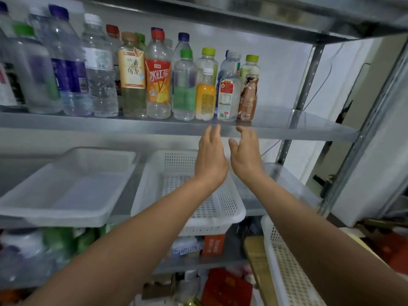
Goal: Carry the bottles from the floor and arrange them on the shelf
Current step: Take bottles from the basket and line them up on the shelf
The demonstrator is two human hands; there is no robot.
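Several bottles stand in rows on the metal shelf (287, 127), filling its left and middle. At the right end of the front row are a brown bottle (248, 97), a clear bottle with a red label (227, 96) and an orange juice bottle (205, 98). My left hand (210, 157) and my right hand (245, 155) are raised side by side just below the shelf's front edge, under these bottles. Both hands have straight, relaxed fingers and hold nothing.
One shelf down sit a solid white tray (66, 208) on the left and a perforated white basket (234, 215) in the middle. Another perforated basket (273, 250) stands at lower right. Shelf uprights (306, 80) rise on the right. Bottles and boxes fill the lower shelves.
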